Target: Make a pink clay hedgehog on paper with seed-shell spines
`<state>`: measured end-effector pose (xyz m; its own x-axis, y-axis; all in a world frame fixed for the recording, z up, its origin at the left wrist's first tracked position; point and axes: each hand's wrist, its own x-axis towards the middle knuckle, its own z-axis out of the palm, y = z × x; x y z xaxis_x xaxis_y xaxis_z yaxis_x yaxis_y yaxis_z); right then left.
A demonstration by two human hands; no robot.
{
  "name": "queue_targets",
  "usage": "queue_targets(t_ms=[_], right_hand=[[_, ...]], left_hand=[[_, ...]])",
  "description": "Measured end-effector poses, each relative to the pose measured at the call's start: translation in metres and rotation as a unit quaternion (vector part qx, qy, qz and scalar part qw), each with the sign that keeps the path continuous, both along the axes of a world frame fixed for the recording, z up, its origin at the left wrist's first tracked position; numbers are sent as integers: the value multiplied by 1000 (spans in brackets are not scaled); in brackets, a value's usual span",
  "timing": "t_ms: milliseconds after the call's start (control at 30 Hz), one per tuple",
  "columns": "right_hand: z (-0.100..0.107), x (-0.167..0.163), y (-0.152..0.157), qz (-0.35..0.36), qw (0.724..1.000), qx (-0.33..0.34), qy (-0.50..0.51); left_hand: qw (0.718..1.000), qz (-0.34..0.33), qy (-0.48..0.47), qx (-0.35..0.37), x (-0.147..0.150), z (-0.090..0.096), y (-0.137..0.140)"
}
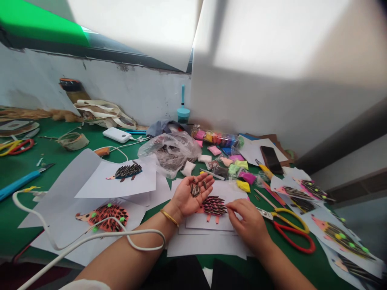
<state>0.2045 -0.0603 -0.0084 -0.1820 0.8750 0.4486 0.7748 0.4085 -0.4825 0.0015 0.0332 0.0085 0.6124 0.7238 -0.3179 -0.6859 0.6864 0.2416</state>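
Note:
My left hand [192,195] is palm up and slightly cupped, with several striped sunflower seeds [196,190] resting in it. Below and to its right lies a paper with a hedgehog picture [214,206], its pink body covered in rows of seeds. My right hand [246,219] is at the right edge of that hedgehog, thumb and forefinger pinched together; whatever is between the fingertips is too small to make out. The hedgehog's head is partly hidden by my left hand.
Scissors [293,229] lie right of my right hand. Finished hedgehog sheets [341,237] overlap at far right, others [110,217] at left. Behind are a plastic bag of seeds [171,151], coloured clay packs [234,169] and a phone [271,160]. A white cable [90,241] crosses my left forearm.

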Motion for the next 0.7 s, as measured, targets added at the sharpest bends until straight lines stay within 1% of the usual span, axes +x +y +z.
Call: queue_targets(t_ms=[200, 267, 367, 467, 567, 633, 700], right_hand=[[28, -39, 25, 61, 997, -6, -38], [31, -51, 37, 58, 998, 3, -38], [31, -59, 50, 58, 997, -1, -45], [28, -58, 54, 48, 998, 1, -45], [30, -49, 52, 32, 999, 2, -43], [31, -38, 49, 17, 1000, -15, -17], [30, -24, 47, -6, 998, -50, 44]], left_hand=[[999, -24, -23, 16, 3, 2, -5], [999, -32, -21, 25, 3, 1, -4], [999, -41, -13, 33, 3, 0, -3], [999, -32, -21, 30, 3, -2, -3], [998, -35, -33, 30, 3, -2, -4], [998, -37, -35, 34, 3, 0, -5], [999, -29, -27, 31, 1, 2, -3]])
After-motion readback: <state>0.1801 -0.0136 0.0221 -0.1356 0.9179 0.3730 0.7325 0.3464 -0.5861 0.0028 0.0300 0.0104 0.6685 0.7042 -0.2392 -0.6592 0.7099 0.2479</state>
